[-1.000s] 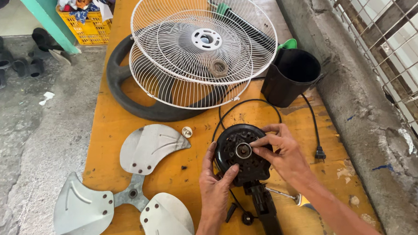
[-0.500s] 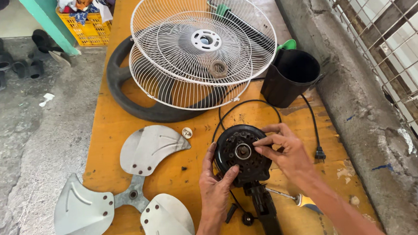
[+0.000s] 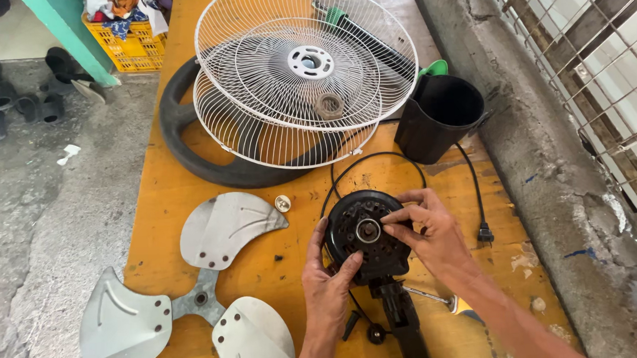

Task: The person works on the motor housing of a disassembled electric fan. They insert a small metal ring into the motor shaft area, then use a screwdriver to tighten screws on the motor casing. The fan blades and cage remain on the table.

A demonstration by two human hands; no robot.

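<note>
A head-worn camera looks down on an orange workbench [image 3: 167, 201] where a pedestal fan lies in pieces. Just below the centre of the frame sits the black fan motor housing [image 3: 361, 236], round and ribbed with vent slots, facing up, with a pale metal ring around the shaft at its middle. Its black neck and stand bracket [image 3: 402, 320] run straight down toward the bottom edge, so the long axis of the part is vertical in the picture.

Both hands meet on the housing. The left hand [image 3: 328, 287] comes up from the lower centre and cups the lower left rim, thumb on the face, steadying it. The right hand [image 3: 430, 231] reaches in from the lower right, its fingertips [image 3: 393, 217] pinched right at the centre ring; whether they grip a small part there is too fine to tell. The right hand is the one nearer the shaft.

A black power cord [image 3: 376, 161] loops above the housing and trails to a plug [image 3: 485, 233] at the right. In the lower left lies a three-bladed grey metal fan blade [image 3: 194, 294], with a small round cap [image 3: 283, 203] just beside its upper blade. Two white wire guard grilles [image 3: 305, 71] lie stacked at the upper centre, over a black ring-shaped base [image 3: 186, 146]. A black plastic bucket [image 3: 439, 118] stands at the upper right.
</note>
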